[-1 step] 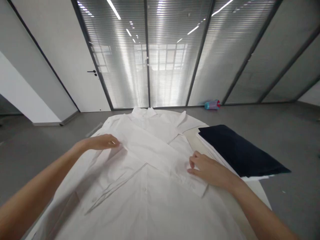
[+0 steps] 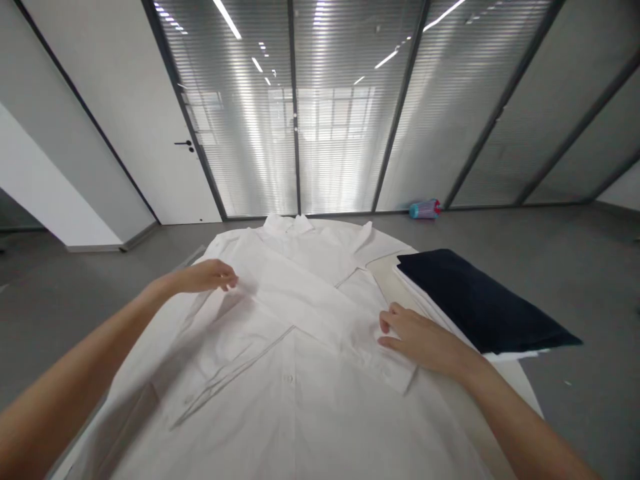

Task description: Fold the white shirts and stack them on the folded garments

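While left hand (image 2: 214, 275) and right hand (image 2: 414, 337) curl loosely, the white shirt (image 2: 300, 307) lies beneath.

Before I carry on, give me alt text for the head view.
A white shirt lies on a table with its sleeves crossed over the front, the left hand and right hand at either side; whether they touch it is unclear. To the right, a dark navy cloth lies on white fabric.

Plain white shirt (image 2: 300, 340), dark navy cloth (image 2: 475, 307); grey floor (image 2: 565, 267)
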The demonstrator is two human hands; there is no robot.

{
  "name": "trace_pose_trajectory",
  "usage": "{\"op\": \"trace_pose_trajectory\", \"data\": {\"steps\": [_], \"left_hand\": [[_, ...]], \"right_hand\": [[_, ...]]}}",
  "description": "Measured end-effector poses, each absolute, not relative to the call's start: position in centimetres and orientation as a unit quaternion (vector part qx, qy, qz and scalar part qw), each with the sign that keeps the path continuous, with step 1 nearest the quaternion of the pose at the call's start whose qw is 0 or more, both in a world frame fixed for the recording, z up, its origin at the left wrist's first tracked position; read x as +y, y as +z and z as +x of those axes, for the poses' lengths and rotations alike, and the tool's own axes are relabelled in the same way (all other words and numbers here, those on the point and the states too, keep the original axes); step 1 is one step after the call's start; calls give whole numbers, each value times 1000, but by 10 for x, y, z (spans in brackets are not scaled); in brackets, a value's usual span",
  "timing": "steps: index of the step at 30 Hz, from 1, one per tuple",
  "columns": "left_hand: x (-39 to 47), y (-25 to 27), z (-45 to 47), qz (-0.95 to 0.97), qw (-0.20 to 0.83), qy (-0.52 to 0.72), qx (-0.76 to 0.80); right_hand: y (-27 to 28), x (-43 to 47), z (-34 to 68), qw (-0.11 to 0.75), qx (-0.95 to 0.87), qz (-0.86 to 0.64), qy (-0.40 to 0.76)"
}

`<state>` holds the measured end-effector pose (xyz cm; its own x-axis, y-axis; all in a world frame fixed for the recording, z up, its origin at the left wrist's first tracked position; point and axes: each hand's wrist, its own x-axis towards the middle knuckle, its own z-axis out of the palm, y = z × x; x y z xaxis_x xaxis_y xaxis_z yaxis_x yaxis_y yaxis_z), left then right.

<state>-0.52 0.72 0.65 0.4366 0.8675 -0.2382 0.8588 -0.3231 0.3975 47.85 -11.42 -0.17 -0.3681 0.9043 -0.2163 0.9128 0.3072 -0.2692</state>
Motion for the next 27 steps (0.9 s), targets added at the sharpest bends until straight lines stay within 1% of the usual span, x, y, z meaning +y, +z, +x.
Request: {"op": "trace_pose_trajectory", "data": {"steps": [1, 3, 4, 6, 11, 13, 16, 18, 21, 24, 27], "left_hand": [[18, 10, -8, 802, 205, 46, 559], [45, 8, -7, 783, 93, 118, 603], [60, 1, -3, 777, 41, 136, 613], [87, -20, 7, 768, -2, 124, 629], [111, -79, 23, 754, 23, 45, 655], [111, -88, 21, 744, 32, 29, 667], [109, -88, 18, 748, 24, 22, 663], [111, -82, 18, 751, -5, 45, 659], [120, -74, 21, 701, -38, 123, 701], [136, -68, 23, 619, -10, 190, 762], [152, -68, 23, 569, 24, 203, 796]], "right_hand": [[-3, -114, 480, 18, 808, 562, -176], [-6, -112, 484, 17, 809, 556, -190], [-7, -111, 487, 12, 808, 555, -196], [-10, -109, 491, 8, 803, 560, -204], [-10, -106, 498, 18, 781, 582, -225], [-9, -106, 499, 19, 782, 581, -227], [-6, -107, 498, 27, 784, 580, -218], [-5, -107, 497, 33, 785, 580, -215], [-5, -107, 498, 34, 790, 573, -215], [-6, -106, 499, 33, 791, 571, -217], [-6, -106, 500, 34, 788, 573, -222]]}}
